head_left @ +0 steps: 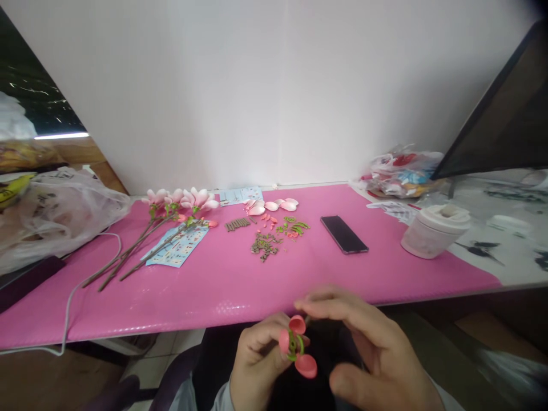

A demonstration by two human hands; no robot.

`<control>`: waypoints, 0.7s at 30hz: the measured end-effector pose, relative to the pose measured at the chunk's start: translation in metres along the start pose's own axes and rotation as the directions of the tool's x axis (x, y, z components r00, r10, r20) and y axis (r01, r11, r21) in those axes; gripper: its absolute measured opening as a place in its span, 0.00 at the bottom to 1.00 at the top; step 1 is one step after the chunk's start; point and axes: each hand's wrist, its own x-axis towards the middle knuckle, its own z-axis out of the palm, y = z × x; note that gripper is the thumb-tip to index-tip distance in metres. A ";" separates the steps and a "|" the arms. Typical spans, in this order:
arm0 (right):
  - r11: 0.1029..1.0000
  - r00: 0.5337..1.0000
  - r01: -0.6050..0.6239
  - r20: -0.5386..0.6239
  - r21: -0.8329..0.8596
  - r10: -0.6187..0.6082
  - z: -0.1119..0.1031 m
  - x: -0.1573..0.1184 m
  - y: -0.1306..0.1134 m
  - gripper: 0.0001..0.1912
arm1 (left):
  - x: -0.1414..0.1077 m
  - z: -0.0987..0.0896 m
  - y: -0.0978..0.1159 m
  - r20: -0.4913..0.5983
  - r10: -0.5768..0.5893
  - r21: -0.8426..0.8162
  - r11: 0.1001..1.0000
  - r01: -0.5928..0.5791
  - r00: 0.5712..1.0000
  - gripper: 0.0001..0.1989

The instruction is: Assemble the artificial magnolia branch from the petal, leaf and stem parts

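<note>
In my left hand (262, 353) is a small toy flower piece (305, 365) with coral-pink cupped petals around a green centre, held in front of the table edge. My right hand (372, 342) is just to the right of it, thumb and fingers spread apart, and its fingertips come near the top petal. Whether they touch it I cannot tell. Farther up on the pink mat lie brown small parts (263, 245), green curved parts (299, 227), a row of brown pieces (238, 224) and pale pink petals (274, 205).
Assembled flowers with long brown stems (128, 257) lie at the left, partly over a blue printed sheet (177, 245). A phone (344, 234) and a white lidded cup (434, 231) stand toward the right. A cable (71, 302) crosses the mat's left side; plastic bags (64, 214) sit beyond.
</note>
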 end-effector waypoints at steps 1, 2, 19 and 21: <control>0.999 0.999 -0.022 0.034 -0.042 0.024 -0.001 -0.002 0.003 0.27 | 0.000 -0.001 -0.001 -0.007 -0.028 -0.003 1.000 0.028 1.000 0.03; 0.995 0.997 -0.040 0.059 -0.092 0.045 -0.002 -0.004 0.005 0.31 | -0.001 -0.002 -0.002 -0.009 -0.048 -0.001 0.999 0.048 0.999 0.03; 0.990 0.999 0.017 0.033 -0.140 -0.013 0.003 0.002 0.003 0.21 | 0.003 -0.007 0.000 0.079 -0.089 0.011 0.996 0.089 0.993 0.04; 0.996 0.999 0.025 0.040 -0.088 -0.022 0.003 0.004 0.000 0.21 | 0.003 -0.007 0.000 0.086 -0.089 0.020 0.996 0.088 0.992 0.04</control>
